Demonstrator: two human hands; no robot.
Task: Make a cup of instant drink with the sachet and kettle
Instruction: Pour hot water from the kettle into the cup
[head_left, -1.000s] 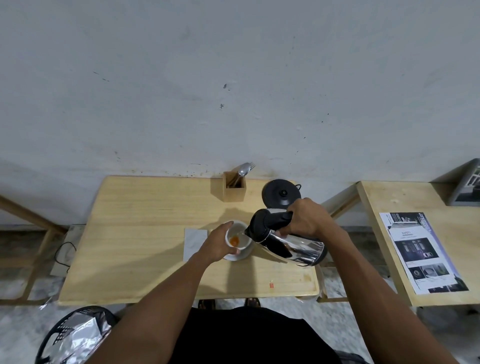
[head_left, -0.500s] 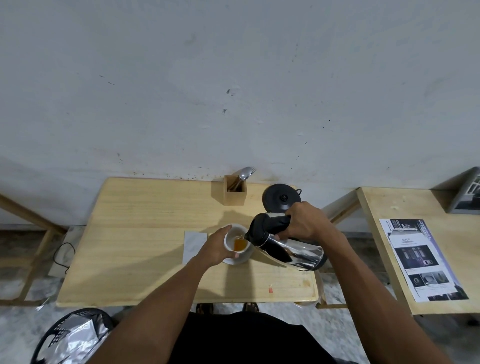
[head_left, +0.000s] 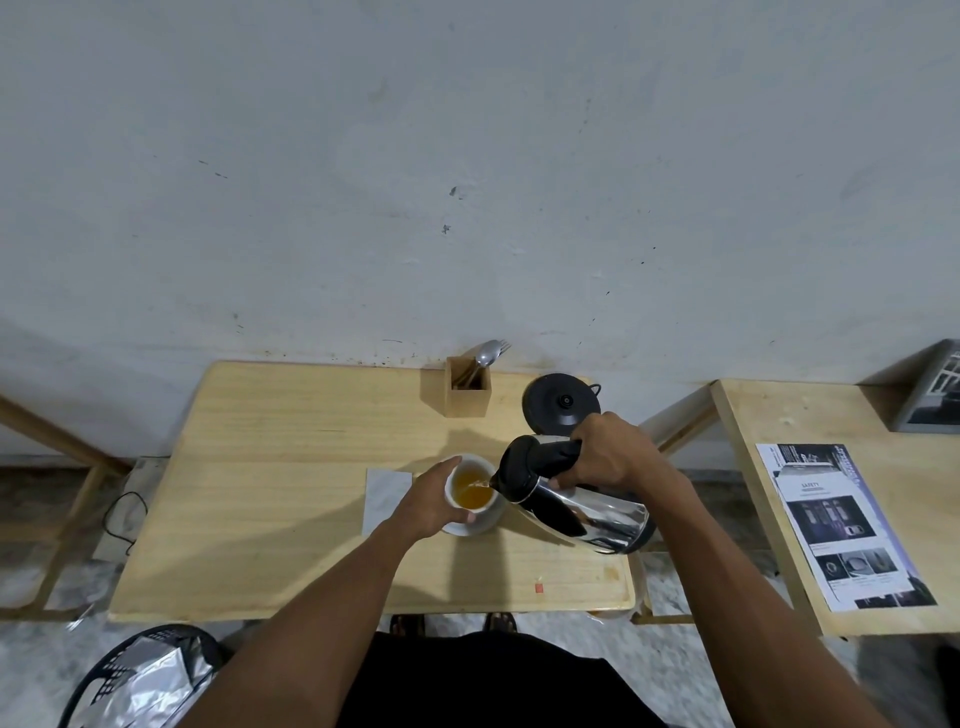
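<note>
Table: a pale wooden table lies under both my hands, against a grey wall.
Kettle: a shiny steel electric kettle with a black lid and handle is tipped left in my right hand, spout over the cup's right rim, a thin stream running in.
Base: the round black kettle base sits just beyond my right hand.
Holder: a small wooden box with a metal spoon and fork stands beyond my left hand.
Sachet: a flat pale rectangle, likely the sachet, lies just left of my left wrist.
Cup: a small white cup holds amber liquid on the table, between my hands.
Left hand: my left hand is curled around the cup's left side, steadying it.
Right hand: my right hand is clenched on the kettle handle.
Risk: I judge the cup nearly full; tilting further could overflow and scald my left fingers.
Change: a second ago only orange powder showed at the bottom; half a second ago the liquid was lower.
</note>
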